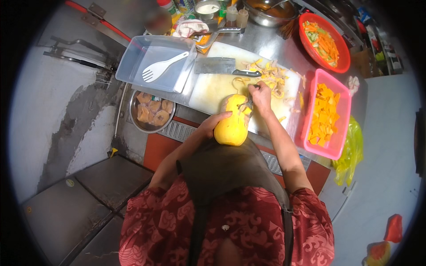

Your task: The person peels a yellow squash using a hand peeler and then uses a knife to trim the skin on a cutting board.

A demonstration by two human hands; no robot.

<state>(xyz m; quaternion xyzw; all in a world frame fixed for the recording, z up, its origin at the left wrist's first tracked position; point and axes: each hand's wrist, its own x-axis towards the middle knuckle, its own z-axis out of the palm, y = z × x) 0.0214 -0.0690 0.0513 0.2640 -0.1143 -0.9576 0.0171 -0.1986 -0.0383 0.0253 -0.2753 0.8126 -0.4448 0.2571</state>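
My left hand [215,122] holds a mostly peeled butternut squash [233,128] by its side, at the near edge of a white cutting board [213,89]. The squash is yellow, with patches of skin on its upper part. My right hand [260,96] grips a dark-handled peeling tool [249,101] against the squash's upper right side; the tool's working end is partly hidden. A cleaver [216,65] with a black handle lies across the board. Peelings [274,78] are heaped at the board's right.
An empty clear plastic tub [154,83] with a white slotted spoon [161,69] stands left. A pink basket [308,116] of orange squash chunks and a red colander [346,60] of cut vegetables stand right. A steel bowl [132,121] of wrapped food sits lower left.
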